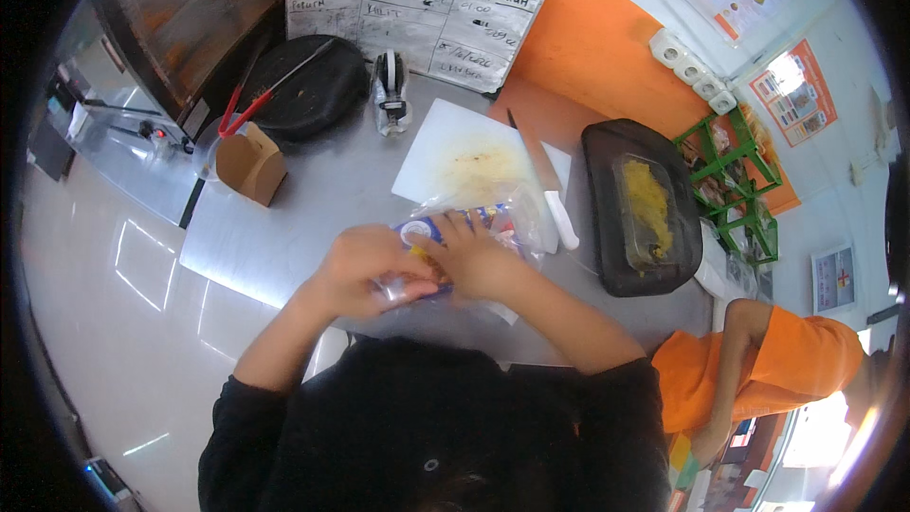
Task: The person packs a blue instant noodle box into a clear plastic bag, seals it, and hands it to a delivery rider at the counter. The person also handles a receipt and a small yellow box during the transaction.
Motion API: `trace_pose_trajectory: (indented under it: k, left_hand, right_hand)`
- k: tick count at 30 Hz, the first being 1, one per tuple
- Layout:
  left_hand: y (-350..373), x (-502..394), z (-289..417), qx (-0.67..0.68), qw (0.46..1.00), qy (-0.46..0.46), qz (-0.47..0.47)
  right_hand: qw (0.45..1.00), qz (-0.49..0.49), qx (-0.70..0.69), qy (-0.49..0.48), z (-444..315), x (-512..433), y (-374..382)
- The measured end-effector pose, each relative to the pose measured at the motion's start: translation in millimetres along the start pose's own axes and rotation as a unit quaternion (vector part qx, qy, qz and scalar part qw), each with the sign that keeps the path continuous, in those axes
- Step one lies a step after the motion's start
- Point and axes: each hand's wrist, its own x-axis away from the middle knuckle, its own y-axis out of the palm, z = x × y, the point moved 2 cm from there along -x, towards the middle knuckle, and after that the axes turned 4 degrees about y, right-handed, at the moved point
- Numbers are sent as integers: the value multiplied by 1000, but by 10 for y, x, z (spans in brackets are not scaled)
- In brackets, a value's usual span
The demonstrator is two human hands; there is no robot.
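Both of my hands are on a blue printed plastic packet (pixel 421 227) with clear film around it, in front of the cutting board's near edge. My left hand (pixel 370 270) grips the packet's left end, its fingers curled and blurred. Spread fingers of my right hand (pixel 466 249) lie over the packet's top. Behind them is a stained white cutting board (pixel 426 156). A knife with a white handle (pixel 561 220) lies across the board's right side, its handle towards me.
An open cardboard box (pixel 252 163) stands left, near red-handled tongs (pixel 245 114) on a black round lid or pan (pixel 320 85). A tape dispenser (pixel 390 92) is behind. Rightward are a black tray holding a clear container (pixel 647 213), green baskets (pixel 746 185) and a person in orange (pixel 796 363).
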Motion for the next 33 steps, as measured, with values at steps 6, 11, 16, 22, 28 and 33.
trace_pose_trajectory:
  k: [6, 11, 16, 22, 28, 33]
  left_hand:
    - [-64, -7, -30, 7, 1000, -2, 0]
    - [-122, 8, -79, -29, 999, -41, 4]
    - [-15, -41, 71, 16, 1000, 5, 6]
    - [30, 61, 56, -64, 967, -159, -187]
    - [54, 150, 85, -52, 841, -200, -501]
    - [-75, 83, -9, 55, 907, -122, -398]
  right_hand:
    - [982, -168, -69, 45, 139, -144, -158]
    - [996, -61, -40, -57, 138, -33, -165]
    - [995, -39, -60, -75, 197, -26, -126]
    - [982, -121, -147, 0, 297, 69, -470]
    - [997, -43, -31, -51, 194, 70, 13]
    - [998, 33, 18, -53, 127, 65, 274]
